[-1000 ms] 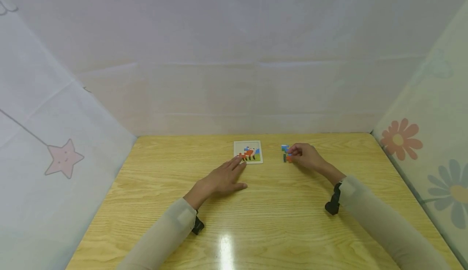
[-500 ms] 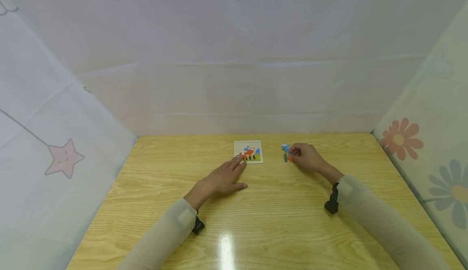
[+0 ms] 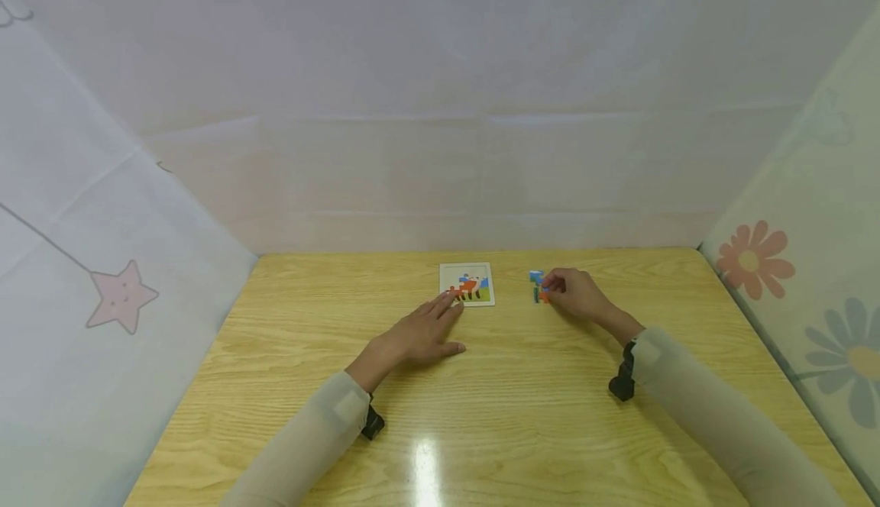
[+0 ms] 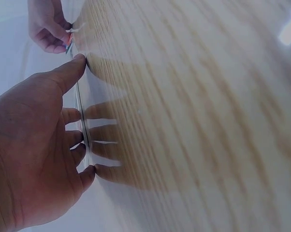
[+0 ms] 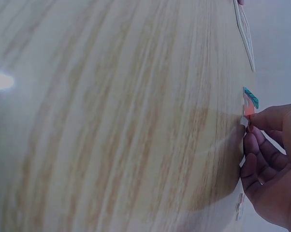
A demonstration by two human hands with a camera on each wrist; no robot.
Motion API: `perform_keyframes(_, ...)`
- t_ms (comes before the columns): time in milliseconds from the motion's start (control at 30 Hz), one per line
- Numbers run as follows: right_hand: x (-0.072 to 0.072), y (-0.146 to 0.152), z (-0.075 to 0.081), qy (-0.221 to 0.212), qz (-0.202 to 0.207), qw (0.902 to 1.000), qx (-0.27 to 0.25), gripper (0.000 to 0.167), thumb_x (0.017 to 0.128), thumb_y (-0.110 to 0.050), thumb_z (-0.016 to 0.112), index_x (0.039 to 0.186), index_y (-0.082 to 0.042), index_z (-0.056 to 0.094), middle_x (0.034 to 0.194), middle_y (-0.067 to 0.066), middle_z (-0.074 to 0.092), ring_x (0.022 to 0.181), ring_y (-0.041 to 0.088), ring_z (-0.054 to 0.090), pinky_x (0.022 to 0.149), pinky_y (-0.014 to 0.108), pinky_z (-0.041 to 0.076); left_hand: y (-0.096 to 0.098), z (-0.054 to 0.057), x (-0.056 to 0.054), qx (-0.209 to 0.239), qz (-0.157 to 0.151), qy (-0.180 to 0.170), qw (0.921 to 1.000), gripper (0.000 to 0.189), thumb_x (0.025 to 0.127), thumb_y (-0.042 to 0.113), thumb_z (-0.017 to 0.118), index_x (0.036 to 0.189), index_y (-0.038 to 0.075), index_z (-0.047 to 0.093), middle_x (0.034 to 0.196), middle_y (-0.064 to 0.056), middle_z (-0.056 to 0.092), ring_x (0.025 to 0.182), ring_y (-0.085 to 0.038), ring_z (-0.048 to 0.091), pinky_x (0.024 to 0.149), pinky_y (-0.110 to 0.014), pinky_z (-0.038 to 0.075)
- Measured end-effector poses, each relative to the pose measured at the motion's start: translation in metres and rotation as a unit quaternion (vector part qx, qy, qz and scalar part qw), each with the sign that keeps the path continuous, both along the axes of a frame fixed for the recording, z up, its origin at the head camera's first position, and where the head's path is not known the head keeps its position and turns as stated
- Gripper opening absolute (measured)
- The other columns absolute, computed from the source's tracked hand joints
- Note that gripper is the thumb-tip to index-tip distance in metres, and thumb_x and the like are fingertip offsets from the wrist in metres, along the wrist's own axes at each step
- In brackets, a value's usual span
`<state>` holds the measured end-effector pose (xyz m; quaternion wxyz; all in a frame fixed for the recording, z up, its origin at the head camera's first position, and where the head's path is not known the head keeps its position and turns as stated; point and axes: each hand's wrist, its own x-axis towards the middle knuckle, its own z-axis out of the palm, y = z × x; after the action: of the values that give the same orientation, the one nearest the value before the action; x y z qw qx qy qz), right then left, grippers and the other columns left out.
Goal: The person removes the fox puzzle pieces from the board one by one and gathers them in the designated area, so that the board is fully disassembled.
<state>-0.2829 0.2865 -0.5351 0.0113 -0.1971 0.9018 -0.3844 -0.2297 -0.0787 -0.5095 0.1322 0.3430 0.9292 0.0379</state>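
A square puzzle tray (image 3: pixel 445 270) with a pale rim lies near the table's back edge. In it, fitted pieces form part of an orange animal on green and blue (image 3: pixel 471 287). My left hand (image 3: pixel 421 333) spreads its straight fingers, the fingertips over the tray's lower left corner. To the right of the tray, my right hand (image 3: pixel 576 293) pinches an orange puzzle piece (image 5: pixel 249 112) between thumb and fingers, low at the tabletop. A dark green part (image 3: pixel 536 295) shows beside the orange, and a blue-and-white piece (image 3: pixel 535 275) lies just behind. The curled fingers hide some of the pieces.
The wooden table (image 3: pixel 481 400) reaches back to a pale cloth wall (image 3: pixel 412 171). Side cloths carry a pink star (image 3: pixel 122 297) on the left and flowers (image 3: pixel 753 259) on the right. Black wrist cameras (image 3: pixel 622 382) hang below the sleeves.
The right wrist has shifted very slightly left while its fingers stay at the orange piece. My left hand has kept its place at the tray.
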Motion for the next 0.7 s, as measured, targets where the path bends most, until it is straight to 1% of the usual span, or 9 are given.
perform_keyframes(100, 0.0, 0.0, -0.0006, 0.001, 0.0, 1.0, 0.001, 0.008, 0.098, 0.002, 0.07, 0.106, 0.003, 0.073, 0.095, 0.012, 0.073, 0.087, 0.023, 0.068, 0.076, 0.035, 0.058, -0.0005, -0.0002, -0.0003, 0.005, 0.002, -0.005, 1.0, 0.084, 0.109, 0.059, 0.048, 0.17, 0.008, 0.02, 0.178, -0.015, 0.006, 0.165, -0.032, 0.008, 0.132, -0.048, 0.018)
perform_keyframes(233, 0.0014, 0.0006, -0.0007, 0.001, -0.002, 1.0, 0.003, 0.008, 0.098, 0.002, 0.071, 0.106, 0.003, 0.074, 0.096, 0.011, 0.074, 0.086, 0.021, 0.068, 0.076, 0.033, 0.057, -0.0004, 0.0024, 0.0009, 0.008, 0.004, -0.013, 0.9999, 0.084, 0.109, 0.058, 0.048, 0.17, 0.008, 0.02, 0.178, -0.015, 0.005, 0.165, -0.032, 0.007, 0.132, -0.048, 0.017)
perform_keyframes(367, 0.0017, 0.0014, -0.001, 0.006, 0.002, 1.0, 0.001, 0.008, 0.098, 0.001, 0.072, 0.106, 0.002, 0.074, 0.096, 0.011, 0.074, 0.086, 0.021, 0.067, 0.075, 0.032, 0.056, 0.0002, 0.0041, 0.0017, 0.004, 0.007, -0.015, 0.9999, 0.084, 0.109, 0.059, 0.047, 0.171, 0.009, 0.018, 0.179, -0.014, 0.003, 0.165, -0.031, 0.006, 0.132, -0.048, 0.016)
perform_keyframes(567, 0.002, 0.001, 0.0, 0.011, 0.007, 0.9999, -0.003, 0.008, 0.099, 0.0, 0.072, 0.106, 0.002, 0.074, 0.097, 0.011, 0.074, 0.088, 0.022, 0.069, 0.077, 0.036, 0.058, 0.0001, 0.0049, 0.0024, 0.001, 0.003, -0.011, 0.9999, 0.084, 0.11, 0.059, 0.046, 0.171, 0.009, 0.017, 0.179, -0.014, 0.003, 0.165, -0.03, 0.006, 0.132, -0.046, 0.014)
perform_keyframes(700, 0.0014, -0.0014, 0.0009, 0.026, 0.009, 0.9996, -0.003, 0.007, 0.098, -0.001, 0.074, 0.104, 0.002, 0.074, 0.098, 0.012, 0.074, 0.089, 0.024, 0.07, 0.079, 0.04, 0.06, 0.0, 0.005, 0.0035, 0.009, 0.0, -0.008, 0.9999, 0.083, 0.11, 0.058, 0.047, 0.17, 0.008, 0.019, 0.178, -0.015, 0.004, 0.165, -0.031, 0.006, 0.132, -0.047, 0.014)
